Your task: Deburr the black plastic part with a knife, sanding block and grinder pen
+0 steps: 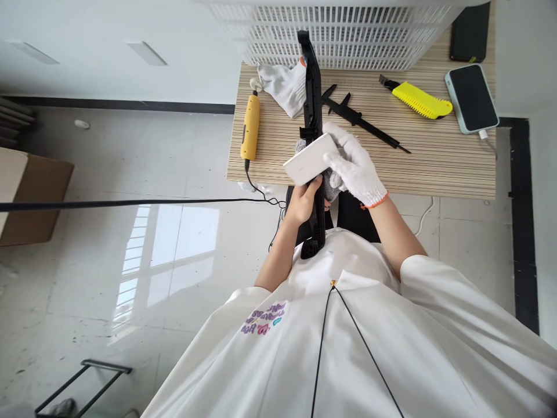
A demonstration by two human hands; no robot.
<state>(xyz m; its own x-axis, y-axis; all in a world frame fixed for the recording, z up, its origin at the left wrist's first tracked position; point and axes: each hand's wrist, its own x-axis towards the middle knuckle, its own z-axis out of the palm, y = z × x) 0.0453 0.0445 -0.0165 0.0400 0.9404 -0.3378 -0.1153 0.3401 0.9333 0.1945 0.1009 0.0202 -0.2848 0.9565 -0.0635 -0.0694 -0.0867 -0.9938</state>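
A long black plastic part (312, 98) runs from the table's far side down to my chest. My bare left hand (304, 200) is closed around its lower section. My right hand (357, 165), in a white knit glove, is wrapped around a flat white rectangular block (308, 161) held against the black part. A grey pad or cloth (331, 184) sits under the gloved fingers. Both hands are at the near edge of the striped wooden table (435, 162).
On the table lie a yellow corded tool (250, 125), a spare white glove (285, 87), a black caliper (361, 119), a yellow utility knife (418, 100), a phone on a cable (472, 97) and a white slatted basket (339, 35). A cardboard box (30, 197) stands on the floor to the left.
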